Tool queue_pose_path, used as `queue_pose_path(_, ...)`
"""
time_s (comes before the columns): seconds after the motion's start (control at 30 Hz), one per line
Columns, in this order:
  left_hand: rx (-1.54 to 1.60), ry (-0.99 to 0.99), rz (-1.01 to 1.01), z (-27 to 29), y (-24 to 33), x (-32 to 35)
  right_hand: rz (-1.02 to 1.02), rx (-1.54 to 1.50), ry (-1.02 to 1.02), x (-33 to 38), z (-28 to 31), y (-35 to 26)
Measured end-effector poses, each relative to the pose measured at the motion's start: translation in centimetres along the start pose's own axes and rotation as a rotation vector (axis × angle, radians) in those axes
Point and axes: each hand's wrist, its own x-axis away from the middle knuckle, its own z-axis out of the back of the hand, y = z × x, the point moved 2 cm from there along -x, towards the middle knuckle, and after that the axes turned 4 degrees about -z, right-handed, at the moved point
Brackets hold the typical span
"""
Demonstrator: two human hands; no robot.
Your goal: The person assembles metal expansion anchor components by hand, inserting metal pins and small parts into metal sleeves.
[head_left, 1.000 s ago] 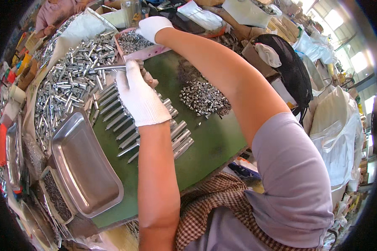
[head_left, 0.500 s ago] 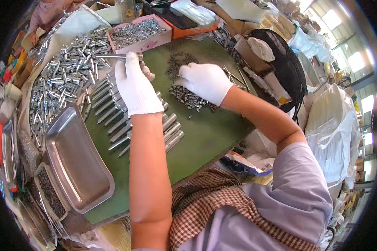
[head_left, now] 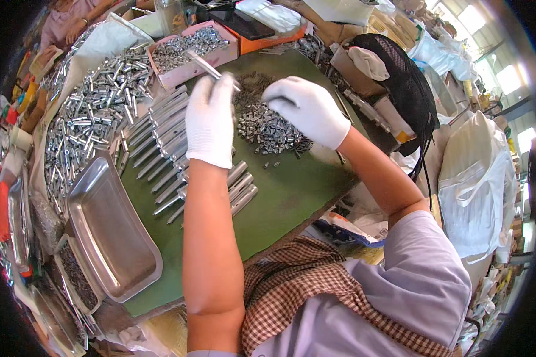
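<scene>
My left hand [head_left: 211,125], in a white glove, is closed around a slim silver metal rod [head_left: 201,63] that slants up to the left beyond the fingertips. Below that hand lies a row of similar metal rods [head_left: 167,146] with thicker sleeves, side by side on the green work surface [head_left: 280,202]. My right hand [head_left: 309,113], gloved too, has its fingers curled together above the edge of a heap of small silver metal pieces [head_left: 268,128]. Whatever its fingertips may hold is hidden. Behind the heap spreads a patch of tiny dark pieces [head_left: 253,86].
An empty steel tray [head_left: 110,232] lies at the left. Beyond it is a large pile of metal tubes [head_left: 101,113]. A pink box [head_left: 193,50] of small metal parts stands at the back. A black mesh bag [head_left: 408,89] is at the right. Another person's hand [head_left: 76,30] shows at far left.
The rod in my left hand has swung from nearly level to slanted, and that hand has shifted right. My right hand has lifted off the heap and moved slightly right, uncovering more pieces.
</scene>
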Motion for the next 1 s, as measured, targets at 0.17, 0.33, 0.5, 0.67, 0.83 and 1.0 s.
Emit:
queue_pose_path(0.17, -0.762, -0.33, -0.293, -3.1, 0.4, 1.7, -0.212, -0.584, 0.113, 0.2, 0.0, 0.4)
queue_pose_path(0.33, -0.923, -0.423, -0.341, -5.1, 0.3, 2.7, -0.306, -0.735, 0.071, 1.0, 0.0, 1.3)
queue_pose_path(0.5, -1.088, -0.555, -0.556, -5.5, -1.7, 4.2, -0.475, -0.99, 0.244, -1.0, 0.7, 3.8)
queue_pose_path(0.67, -1.128, -0.75, -0.448, -6.1, -1.5, 5.1, -0.435, -0.432, 0.122, -3.9, -0.1, 5.7)
queue_pose_path(0.83, -1.058, -0.752, -0.515, -5.3, -2.0, 4.7, -0.245, 0.166, -0.163, -7.2, -2.0, 5.4)
queue_pose_path(1.0, -1.008, -0.528, -0.301, -3.6, 0.3, 2.0, -0.012, 0.159, -0.286, -8.7, -4.3, 3.8)
